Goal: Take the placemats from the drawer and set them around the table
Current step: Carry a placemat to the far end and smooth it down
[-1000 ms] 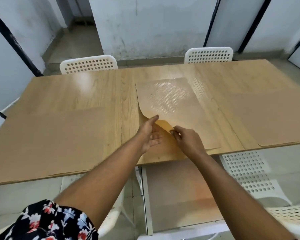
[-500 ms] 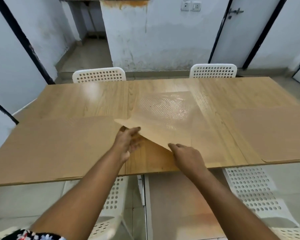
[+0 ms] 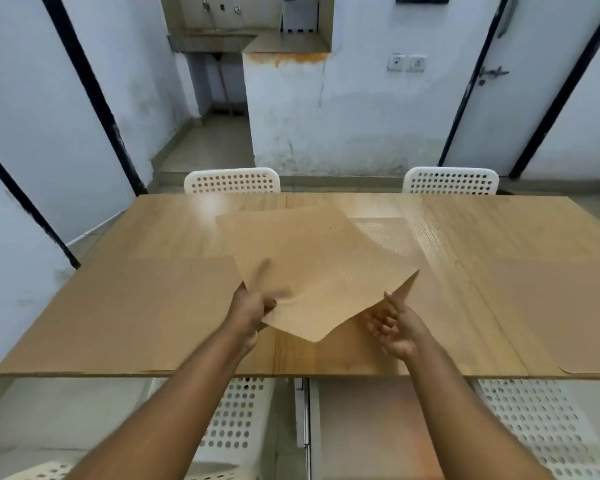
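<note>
At the centre of the frame the left hand [image 3: 252, 308] pinches the near left edge of a thin, tan, rectangular placemat [image 3: 319, 271], lifted and tilted above the long light wooden table [image 3: 465, 216]. The right hand [image 3: 397, 327] is spread open, palm up, under its lower right edge. Similar tan mats lie flat at the left [image 3: 118, 313] and right [image 3: 561, 306] of the frame, and white perforated plastic chairs [image 3: 232, 181] stand behind the table's far edge.

I have both bare forearms stretched forward over the near edge of the tabletop [image 3: 187, 237]. My left hand [image 3: 253, 311] is pinched closed, thumb on top, gripping a placemat [image 3: 319, 268]. My right hand [image 3: 397, 327] is palm-up, fingers loosely spread, thumb raised.
</note>
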